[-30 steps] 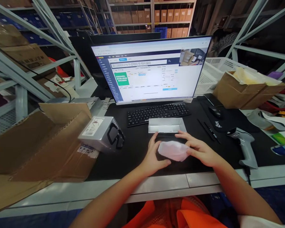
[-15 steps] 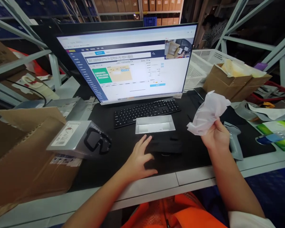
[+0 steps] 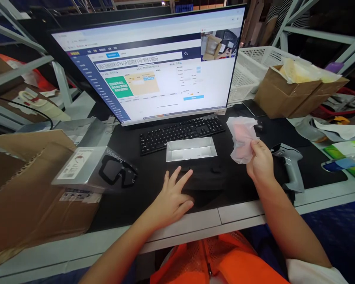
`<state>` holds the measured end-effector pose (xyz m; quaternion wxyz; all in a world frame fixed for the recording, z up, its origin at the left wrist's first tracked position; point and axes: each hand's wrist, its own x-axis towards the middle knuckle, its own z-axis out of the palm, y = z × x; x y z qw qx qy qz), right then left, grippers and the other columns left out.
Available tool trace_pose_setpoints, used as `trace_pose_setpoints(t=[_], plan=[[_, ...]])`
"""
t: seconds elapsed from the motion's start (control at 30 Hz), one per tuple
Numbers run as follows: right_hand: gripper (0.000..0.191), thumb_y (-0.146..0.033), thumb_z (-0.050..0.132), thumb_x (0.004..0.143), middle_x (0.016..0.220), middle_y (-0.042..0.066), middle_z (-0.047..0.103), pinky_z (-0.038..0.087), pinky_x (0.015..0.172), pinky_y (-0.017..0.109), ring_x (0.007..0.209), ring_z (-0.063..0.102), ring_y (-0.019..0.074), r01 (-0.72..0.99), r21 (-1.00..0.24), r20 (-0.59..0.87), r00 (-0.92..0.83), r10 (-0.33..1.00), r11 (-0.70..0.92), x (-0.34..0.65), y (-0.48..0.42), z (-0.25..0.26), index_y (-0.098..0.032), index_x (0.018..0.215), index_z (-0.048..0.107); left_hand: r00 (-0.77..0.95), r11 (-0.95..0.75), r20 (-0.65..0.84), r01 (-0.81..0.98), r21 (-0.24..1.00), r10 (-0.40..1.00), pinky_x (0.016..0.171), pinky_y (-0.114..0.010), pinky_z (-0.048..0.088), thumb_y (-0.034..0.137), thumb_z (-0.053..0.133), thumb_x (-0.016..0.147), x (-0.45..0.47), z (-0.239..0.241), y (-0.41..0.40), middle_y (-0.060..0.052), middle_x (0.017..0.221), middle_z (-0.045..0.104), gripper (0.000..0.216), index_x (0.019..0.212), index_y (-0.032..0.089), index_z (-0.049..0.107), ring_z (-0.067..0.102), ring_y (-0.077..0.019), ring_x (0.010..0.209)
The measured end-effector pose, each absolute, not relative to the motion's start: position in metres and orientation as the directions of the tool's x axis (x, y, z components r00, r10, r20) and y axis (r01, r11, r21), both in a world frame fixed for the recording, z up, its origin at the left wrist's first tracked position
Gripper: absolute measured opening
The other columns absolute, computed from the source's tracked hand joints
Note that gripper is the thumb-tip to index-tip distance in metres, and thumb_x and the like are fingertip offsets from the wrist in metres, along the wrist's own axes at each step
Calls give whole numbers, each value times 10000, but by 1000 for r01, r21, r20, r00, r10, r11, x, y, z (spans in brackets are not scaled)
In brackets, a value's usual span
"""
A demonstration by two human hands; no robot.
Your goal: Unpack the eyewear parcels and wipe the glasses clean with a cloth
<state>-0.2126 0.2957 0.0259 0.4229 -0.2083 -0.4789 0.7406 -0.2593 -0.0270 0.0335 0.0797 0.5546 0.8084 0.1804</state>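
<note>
My right hand (image 3: 260, 161) is closed on a translucent white plastic bag (image 3: 243, 139), held up right of the keyboard; something pinkish shows through it. With fingers spread, my left hand (image 3: 175, 197) hovers at or rests on the left end of a black case (image 3: 208, 178); whether it touches is unclear. Just behind the case lies an open white box tray (image 3: 192, 152), its inside facing up. A grey box with a printed picture of goggles (image 3: 96, 167) sits to the left, on the edge of a brown carton.
A monitor (image 3: 154, 79) stands behind a black keyboard (image 3: 180, 134). The open brown carton (image 3: 32, 197) fills the left side. On the right are a grey barcode scanner (image 3: 290, 161), a cardboard box (image 3: 290, 94), white baskets (image 3: 266, 55) and a green packet (image 3: 349, 152).
My right hand has moved the plastic bag slightly left and down, and the bag has turned so its pinkish content shows. My left hand stays over the black case. The view has tilted down.
</note>
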Motion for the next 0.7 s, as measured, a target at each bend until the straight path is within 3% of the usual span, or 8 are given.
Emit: trace_pose_setpoints(t=[0.13,0.27,0.4,0.5,0.6,0.7], plan=[[397,-468,856,694,678,-63,535,456,613,196,620,524,92,-408,-898,100,-554,827,-165,-214,296,23,-197,718,568,-356,320,60,891,323,932,1093,-875,72,428,557,969,-259,34,-31,-32,1700,158,295,1163,310,745,65,-512,1527],[380,-462,848,712,687,-58,544,459,618,200,624,524,93,-401,-903,109,-559,822,-153,-215,295,20,-191,729,583,-361,326,88,904,276,928,1116,-852,94,502,554,957,-257,30,-30,-93,1690,188,443,1310,257,659,78,-511,1524],[376,-471,840,712,705,-52,564,474,645,214,646,538,103,-391,-911,115,-552,826,-134,-217,295,18,-197,739,584,-386,356,104,907,227,917,1136,-830,136,542,622,902,-259,26,-29,-148,1670,227,447,1087,145,712,88,-518,1519],[357,-487,780,746,713,-43,563,469,655,227,649,534,112,-333,-939,120,-553,824,-87,-216,298,14,-198,758,571,-367,332,139,916,224,920,1115,-846,179,483,782,780,-263,23,-28,-152,1670,223,432,1043,153,694,84,-535,1514],[309,-508,609,834,730,-19,575,468,662,267,661,535,144,-64,-989,146,-565,812,133,-213,306,12,-202,798,582,-331,273,214,926,262,919,1144,-724,334,192,758,777,-266,21,-30,-114,1660,264,108,811,159,661,140,-477,1528],[298,-485,555,837,806,34,628,474,765,331,777,572,205,185,-903,209,-599,773,387,-209,316,10,-196,805,619,-303,166,349,913,373,887,1147,-541,440,73,673,786,-268,24,-36,-123,1576,413,176,673,162,573,293,-384,1503]])
